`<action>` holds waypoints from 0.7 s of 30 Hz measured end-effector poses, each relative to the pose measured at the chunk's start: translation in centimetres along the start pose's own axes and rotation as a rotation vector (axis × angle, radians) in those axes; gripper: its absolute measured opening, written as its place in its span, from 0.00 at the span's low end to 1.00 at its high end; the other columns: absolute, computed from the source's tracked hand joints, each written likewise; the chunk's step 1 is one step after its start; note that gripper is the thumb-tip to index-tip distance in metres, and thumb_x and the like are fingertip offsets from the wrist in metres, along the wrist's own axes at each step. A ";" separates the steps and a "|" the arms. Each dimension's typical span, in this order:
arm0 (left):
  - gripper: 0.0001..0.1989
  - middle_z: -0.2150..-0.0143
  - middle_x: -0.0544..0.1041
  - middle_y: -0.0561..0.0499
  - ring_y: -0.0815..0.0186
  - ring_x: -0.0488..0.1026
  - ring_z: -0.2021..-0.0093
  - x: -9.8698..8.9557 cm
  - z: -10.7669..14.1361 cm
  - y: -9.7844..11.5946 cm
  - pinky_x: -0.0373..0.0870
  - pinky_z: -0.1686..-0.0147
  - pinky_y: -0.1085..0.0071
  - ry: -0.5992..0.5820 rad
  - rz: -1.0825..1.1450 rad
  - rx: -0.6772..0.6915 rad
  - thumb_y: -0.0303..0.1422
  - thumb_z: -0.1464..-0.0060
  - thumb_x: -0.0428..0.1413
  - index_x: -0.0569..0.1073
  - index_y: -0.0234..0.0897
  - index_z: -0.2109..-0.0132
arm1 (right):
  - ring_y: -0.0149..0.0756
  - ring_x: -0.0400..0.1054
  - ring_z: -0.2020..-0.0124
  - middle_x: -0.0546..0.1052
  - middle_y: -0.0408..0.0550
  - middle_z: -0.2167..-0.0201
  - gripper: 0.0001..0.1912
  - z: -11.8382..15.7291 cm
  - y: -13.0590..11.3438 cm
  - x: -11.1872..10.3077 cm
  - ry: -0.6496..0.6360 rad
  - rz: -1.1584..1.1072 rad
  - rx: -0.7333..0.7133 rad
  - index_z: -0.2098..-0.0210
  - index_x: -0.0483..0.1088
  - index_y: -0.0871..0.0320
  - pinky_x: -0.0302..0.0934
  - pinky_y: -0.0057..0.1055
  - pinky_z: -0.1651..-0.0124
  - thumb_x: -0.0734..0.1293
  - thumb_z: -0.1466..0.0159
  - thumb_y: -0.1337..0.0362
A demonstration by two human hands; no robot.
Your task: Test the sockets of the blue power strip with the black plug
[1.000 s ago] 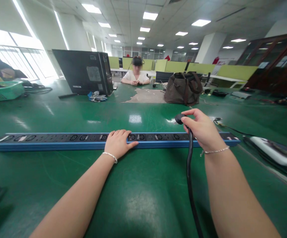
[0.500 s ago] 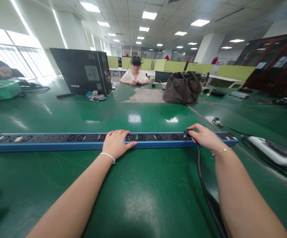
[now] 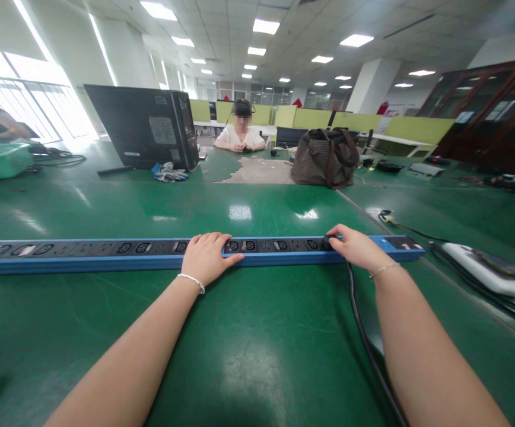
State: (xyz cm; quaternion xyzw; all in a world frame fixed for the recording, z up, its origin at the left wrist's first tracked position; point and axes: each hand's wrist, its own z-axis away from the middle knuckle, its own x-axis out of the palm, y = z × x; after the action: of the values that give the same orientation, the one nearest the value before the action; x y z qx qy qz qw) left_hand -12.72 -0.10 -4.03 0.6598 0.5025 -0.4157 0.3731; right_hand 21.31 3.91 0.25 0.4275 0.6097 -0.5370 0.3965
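Note:
A long blue power strip (image 3: 266,259) with black sockets lies across the green table in front of me. My left hand (image 3: 204,256) grips it near the middle, fingers over the top and thumb along the near side. Towards the strip's right end, my right hand (image 3: 356,248) pinches a black plug (image 3: 327,242) against the socket face. The fingers partly cover the plug, so how deep it sits cannot be seen. From it a thick black cable (image 3: 359,317) runs down to the near edge of view, beside my right forearm.
On the right lies a white device (image 3: 484,270) with black cables. Further back are a black computer case (image 3: 137,130), gloves (image 3: 169,172), a brown bag (image 3: 324,159) and a green basket (image 3: 2,163). A person (image 3: 241,133) sits across the table; another is partly visible at far left.
My right hand has shifted slightly left with the plug, which now sits lower against the strip's face. My left hand stays on the strip.

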 end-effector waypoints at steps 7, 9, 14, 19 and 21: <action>0.30 0.49 0.72 0.46 0.57 0.65 0.48 0.1 0.0 -0.1 0.55 0.48 0.59 -0.009 0.004 -0.009 0.56 0.50 0.44 0.68 0.41 0.48 | 0.29 0.58 0.82 0.67 0.39 0.82 0.11 0.1 0.3 0.4 0.011 -0.090 0.017 0.65 0.68 0.56 0.50 0.25 0.77 0.59 0.46 0.59; 0.30 0.49 0.72 0.46 0.57 0.65 0.49 0.1 0.0 -0.1 0.55 0.48 0.59 -0.010 0.003 -0.005 0.56 0.50 0.43 0.68 0.41 0.48 | 0.29 0.58 0.82 0.68 0.40 0.82 0.11 0.0 0.4 0.6 0.014 -0.087 0.017 0.66 0.68 0.55 0.50 0.26 0.76 0.59 0.46 0.59; 0.30 0.50 0.72 0.46 0.57 0.65 0.48 0.2 0.0 -0.1 0.55 0.48 0.59 -0.008 0.010 -0.006 0.56 0.50 0.43 0.68 0.42 0.48 | 0.33 0.62 0.78 0.70 0.42 0.79 0.12 0.3 0.3 0.8 0.059 0.039 -0.004 0.64 0.68 0.53 0.52 0.26 0.75 0.57 0.44 0.58; 0.29 0.49 0.72 0.47 0.57 0.65 0.48 0.0 0.0 0.0 0.54 0.47 0.59 -0.021 0.002 -0.015 0.55 0.50 0.44 0.68 0.43 0.48 | 0.35 0.64 0.77 0.71 0.44 0.78 0.13 0.5 0.0 0.5 0.021 0.122 -0.032 0.62 0.67 0.53 0.52 0.27 0.74 0.56 0.43 0.59; 0.30 0.49 0.72 0.47 0.57 0.65 0.48 -0.1 0.0 0.0 0.54 0.47 0.59 -0.021 0.000 -0.013 0.55 0.50 0.44 0.68 0.42 0.48 | 0.36 0.64 0.76 0.71 0.44 0.78 0.13 0.5 -0.1 0.4 0.012 0.151 -0.028 0.61 0.67 0.52 0.52 0.27 0.74 0.56 0.43 0.59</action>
State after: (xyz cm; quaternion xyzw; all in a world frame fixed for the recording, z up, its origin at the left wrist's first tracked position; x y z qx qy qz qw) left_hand -12.70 -0.13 -3.96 0.6530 0.5011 -0.4195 0.3827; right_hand 21.11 3.47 -0.14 0.4698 0.5855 -0.4945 0.4380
